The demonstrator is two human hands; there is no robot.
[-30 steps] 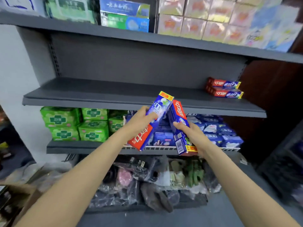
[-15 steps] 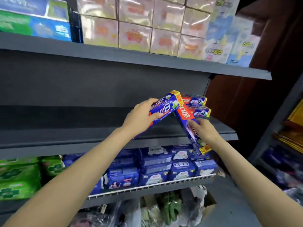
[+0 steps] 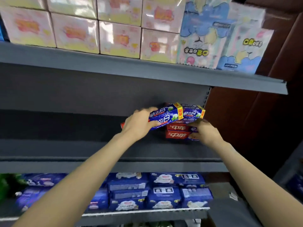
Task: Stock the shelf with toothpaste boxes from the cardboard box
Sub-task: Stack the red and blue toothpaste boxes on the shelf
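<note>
Reaching into the grey metal shelf (image 3: 98, 151), both hands have carried blue-and-red toothpaste cartons up from waist height: left hand (image 3: 139, 125) grips one carton (image 3: 165, 116); right hand (image 3: 205, 133) settles another (image 3: 193, 112) on the red stacked cartons (image 3: 177, 132) directly underneath, nearly stocked.

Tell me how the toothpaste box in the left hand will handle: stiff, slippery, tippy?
The toothpaste box probably stays stiff: its edges look straight in the left hand. Its glossy print may be slippery. Long and flat-sided, it should lie steady on the stacked boxes rather than roll.
</note>
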